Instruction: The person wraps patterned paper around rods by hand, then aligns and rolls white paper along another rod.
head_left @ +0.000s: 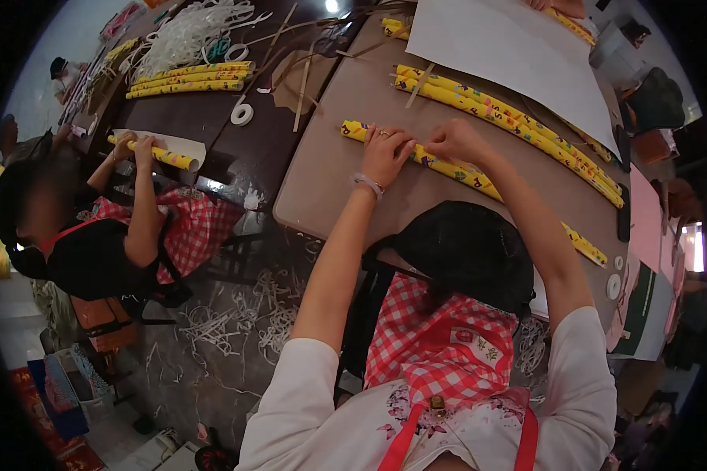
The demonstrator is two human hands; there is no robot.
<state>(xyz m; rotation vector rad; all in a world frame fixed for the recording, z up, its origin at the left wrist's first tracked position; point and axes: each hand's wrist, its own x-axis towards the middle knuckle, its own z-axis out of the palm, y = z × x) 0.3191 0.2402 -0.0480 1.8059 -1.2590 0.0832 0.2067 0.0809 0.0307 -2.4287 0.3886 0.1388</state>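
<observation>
A long yellow patterned paper roll (pixel 471 176) lies across the brown table in front of me. My left hand (pixel 385 155) is closed over the roll near its left end, with a ring on one finger and a band at the wrist. Just to the right, my right hand (pixel 457 143) is held over the same roll with its fingertips pinched together. Whatever sits in that pinch is too small to make out. Farther along, the roll passes under my right forearm and shows again at its right end.
Behind it lie more yellow rolls (pixel 518 125) and a large white sheet (pixel 518 55). White tape rings (pixel 613 286) sit at the right edge. At left, a co-worker's hands (pixel 137 149) hold another roll near stacked rolls (pixel 188 81). Paper strips (pixel 243 318) litter the floor.
</observation>
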